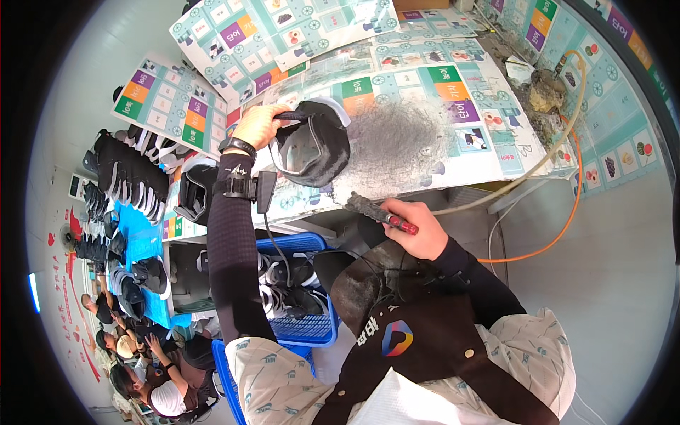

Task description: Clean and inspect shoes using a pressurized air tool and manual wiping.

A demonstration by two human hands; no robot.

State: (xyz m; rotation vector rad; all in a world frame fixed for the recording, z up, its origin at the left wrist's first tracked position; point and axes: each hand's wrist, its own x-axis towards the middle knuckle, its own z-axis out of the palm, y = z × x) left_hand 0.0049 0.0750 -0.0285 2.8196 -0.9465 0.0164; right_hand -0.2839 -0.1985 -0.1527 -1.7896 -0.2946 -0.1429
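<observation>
My left hand (259,129) reaches out over the worktable and is closed on the edge of a black shoe (333,145) with a pale sole edge. The shoe is held tilted, its wide opening and grey inside facing me. Near the table's front edge, my right hand (419,230) grips a red-ended brush (372,210). Its dark, rough head points left toward the table and is apart from the shoe. A grey-black smudge (400,134) covers the printed table covering to the right of the shoe.
Another black shoe (195,191) lies left of my left forearm. Blue baskets (301,329) with shoes stand below the table. An orange hose (577,191) and a beige hose hang at the right, by a crusted lump (547,92). Stacked shoes and several people are at the left.
</observation>
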